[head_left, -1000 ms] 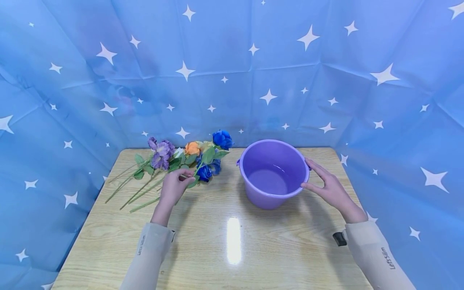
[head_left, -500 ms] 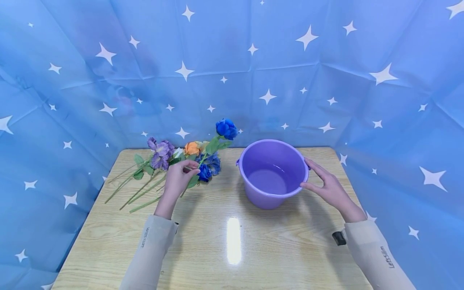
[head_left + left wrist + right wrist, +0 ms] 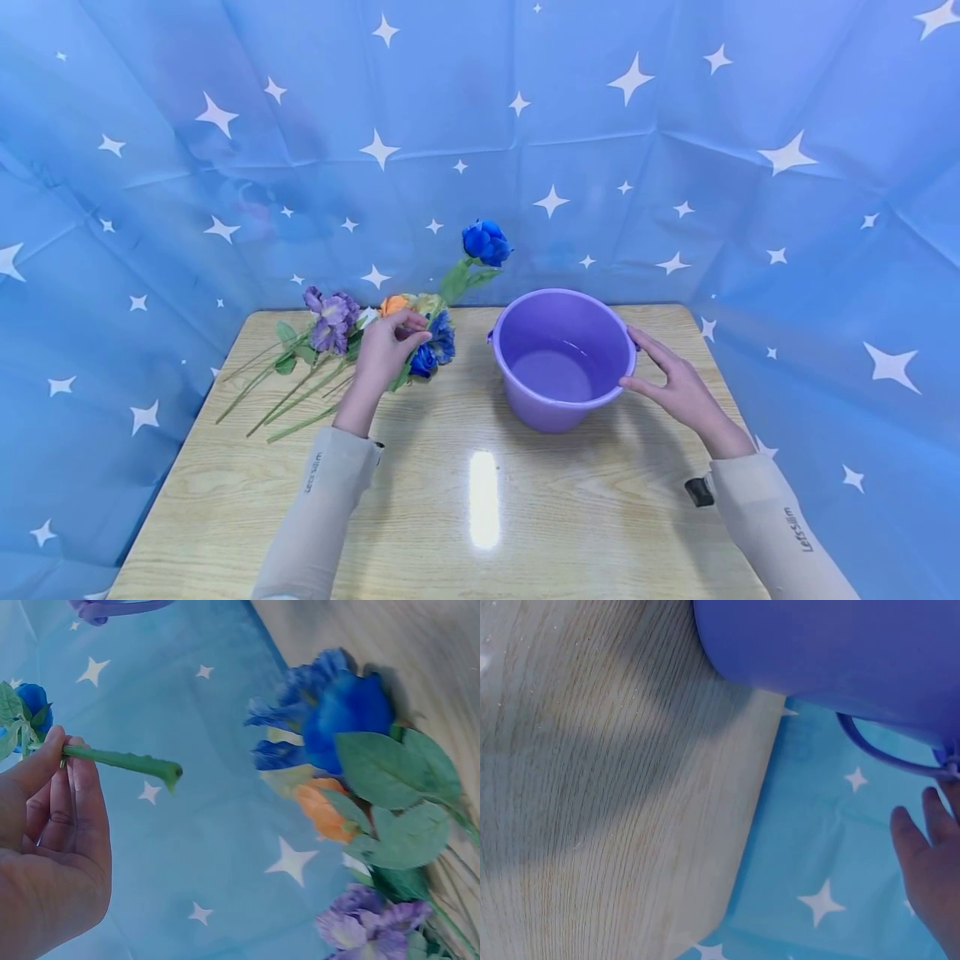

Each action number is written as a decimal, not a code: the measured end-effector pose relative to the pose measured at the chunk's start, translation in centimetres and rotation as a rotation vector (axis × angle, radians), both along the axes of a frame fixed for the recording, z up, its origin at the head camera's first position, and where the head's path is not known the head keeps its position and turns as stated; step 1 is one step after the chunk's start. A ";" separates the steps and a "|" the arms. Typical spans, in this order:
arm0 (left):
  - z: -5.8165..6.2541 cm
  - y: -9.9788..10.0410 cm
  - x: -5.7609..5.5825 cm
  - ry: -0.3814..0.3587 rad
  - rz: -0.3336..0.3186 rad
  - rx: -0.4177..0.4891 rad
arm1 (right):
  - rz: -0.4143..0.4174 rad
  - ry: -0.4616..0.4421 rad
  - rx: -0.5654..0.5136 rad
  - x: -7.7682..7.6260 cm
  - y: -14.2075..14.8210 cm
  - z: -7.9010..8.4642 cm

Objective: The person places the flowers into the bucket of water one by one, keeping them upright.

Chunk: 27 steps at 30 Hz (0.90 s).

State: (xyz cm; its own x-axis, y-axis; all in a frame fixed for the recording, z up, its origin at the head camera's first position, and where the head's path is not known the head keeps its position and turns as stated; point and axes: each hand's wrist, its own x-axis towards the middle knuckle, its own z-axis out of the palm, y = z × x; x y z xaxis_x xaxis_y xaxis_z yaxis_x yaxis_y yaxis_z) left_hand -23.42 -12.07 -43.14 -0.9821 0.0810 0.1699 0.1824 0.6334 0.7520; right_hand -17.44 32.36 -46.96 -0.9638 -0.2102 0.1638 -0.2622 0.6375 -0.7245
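My left hand [image 3: 382, 354] pinches the green stem [image 3: 124, 759] of a blue rose [image 3: 487, 243] between thumb and fingers. The bloom is upright, up and to the left of the bucket, and the cut end of the stem sticks out past my hand in the left wrist view. A purple bucket [image 3: 536, 408] stands right of centre on the table. My right hand [image 3: 686, 392] rests at its right rim, fingers fairly straight and thumb spread apart. The right wrist view shows the bucket's handle [image 3: 877, 754] just above the fingertips; the thumb is hidden there.
More flowers lie at the table's back left: a purple iris [image 3: 330, 317], an orange rose [image 3: 326, 810] and several blue and pale ones. Their stems [image 3: 300, 425] point toward the front left. A star-patterned blue cloth [image 3: 465, 125] walls the back and sides of the wooden table [image 3: 570, 525].
My left hand has moved up and to the right, lifting the blue rose away from the other flowers. My right hand and the bucket have stayed in place.
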 end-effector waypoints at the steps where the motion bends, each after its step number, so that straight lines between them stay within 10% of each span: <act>1: 0.2 0.2 -0.1 0.001 -0.004 0.002 | 0.001 -0.001 -0.004 0.0 0.0 0.0; 27: 5.0 6.2 -1.7 0.103 -0.134 0.118 | -0.006 -0.007 -0.031 0.2 -0.1 0.0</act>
